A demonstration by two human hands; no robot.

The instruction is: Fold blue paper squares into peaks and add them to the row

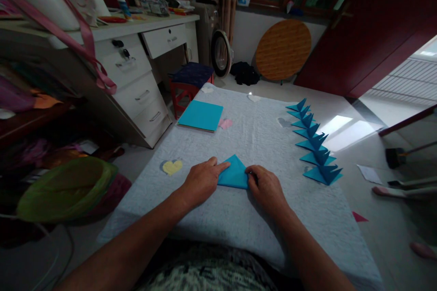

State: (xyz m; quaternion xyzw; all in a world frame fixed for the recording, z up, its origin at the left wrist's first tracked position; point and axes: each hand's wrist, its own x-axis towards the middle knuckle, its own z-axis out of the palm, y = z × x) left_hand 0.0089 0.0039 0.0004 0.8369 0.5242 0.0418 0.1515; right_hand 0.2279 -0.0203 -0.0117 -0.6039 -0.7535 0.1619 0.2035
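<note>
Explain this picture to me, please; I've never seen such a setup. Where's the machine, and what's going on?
There is no machine here: these are a person's bare hands. The one picture comes from a camera worn on the head, looking forward and down. The left hand lays its index finger on a folded blue sheet of paper; the right hand has its fingers at the sheet's right edge, though whether it pinches it is hard to tell. On the pale tablecloth, a stack of blue paper lies farther off to the left, and folded blue paper birds line the right side.
</note>
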